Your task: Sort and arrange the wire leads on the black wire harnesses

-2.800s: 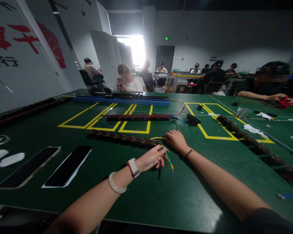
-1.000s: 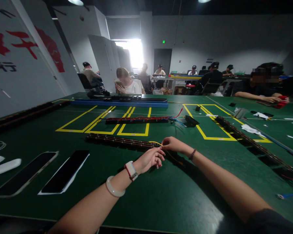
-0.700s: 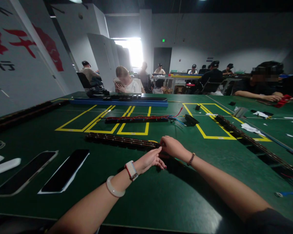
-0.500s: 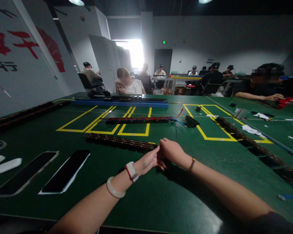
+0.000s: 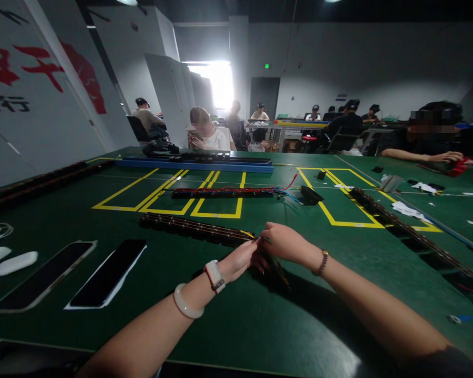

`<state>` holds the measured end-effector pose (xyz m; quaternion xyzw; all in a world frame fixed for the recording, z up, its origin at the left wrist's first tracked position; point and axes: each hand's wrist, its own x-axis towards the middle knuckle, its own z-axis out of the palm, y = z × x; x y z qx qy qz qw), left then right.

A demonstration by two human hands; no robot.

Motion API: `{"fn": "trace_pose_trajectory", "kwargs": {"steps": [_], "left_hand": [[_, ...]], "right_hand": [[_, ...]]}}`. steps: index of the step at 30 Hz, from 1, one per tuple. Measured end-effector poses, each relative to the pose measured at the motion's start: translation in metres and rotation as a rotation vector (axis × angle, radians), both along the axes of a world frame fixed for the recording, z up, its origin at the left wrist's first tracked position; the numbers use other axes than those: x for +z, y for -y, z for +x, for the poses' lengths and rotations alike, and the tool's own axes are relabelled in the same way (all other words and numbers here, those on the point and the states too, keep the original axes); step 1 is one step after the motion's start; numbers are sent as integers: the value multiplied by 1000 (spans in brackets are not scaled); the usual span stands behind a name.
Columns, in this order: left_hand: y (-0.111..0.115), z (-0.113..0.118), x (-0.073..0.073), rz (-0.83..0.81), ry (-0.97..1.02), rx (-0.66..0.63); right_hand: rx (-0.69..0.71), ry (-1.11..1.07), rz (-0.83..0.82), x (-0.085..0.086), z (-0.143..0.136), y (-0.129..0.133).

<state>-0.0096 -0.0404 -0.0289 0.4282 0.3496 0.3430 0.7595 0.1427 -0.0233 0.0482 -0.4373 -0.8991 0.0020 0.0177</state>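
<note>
A long black strip [image 5: 193, 227] with thin wires along its top lies slantwise on the green table, and a short yellow piece shows at its right end. There my left hand [image 5: 242, 258] is closed, its thumb and fingers pinched at the strip's end wires. My right hand [image 5: 284, 242] meets it from the right, fingers bent and pinched on the same wires. Below the right hand hangs a loose bundle of dark wires [image 5: 280, 273]. The exact point held is hidden by the fingers.
Beyond lies another black strip [image 5: 224, 193] with red and blue wires, and behind it a blue rail [image 5: 193, 166]. A long wired strip [image 5: 413, 233] runs along the right. Two phones, one a black phone [image 5: 108, 273], lie at left. A co-worker's hand [image 5: 447, 157] rests far right.
My right hand has moved slightly right, and a dark wire bundle now shows below it. More of the yellow piece at the strip's end is visible. My left hand has barely moved.
</note>
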Motion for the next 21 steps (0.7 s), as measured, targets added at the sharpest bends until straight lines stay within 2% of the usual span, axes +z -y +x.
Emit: {"fn": "trace_pose_trajectory", "kwargs": {"steps": [6, 10, 14, 18, 21], "left_hand": [[3, 5, 6, 3, -13, 73], [8, 7, 14, 28, -69, 53], [10, 6, 17, 77, -115, 6], [8, 5, 14, 104, -151, -8], [8, 4, 14, 116, -172, -13]], "right_hand": [[-50, 2, -56, 10, 4, 4], [-87, 75, -73, 10, 1, 9], [-144, 108, -80, 8, 3, 3], [-239, 56, 1, -1, 12, -17], [-288, -19, 50, -17, 17, -34]]}}
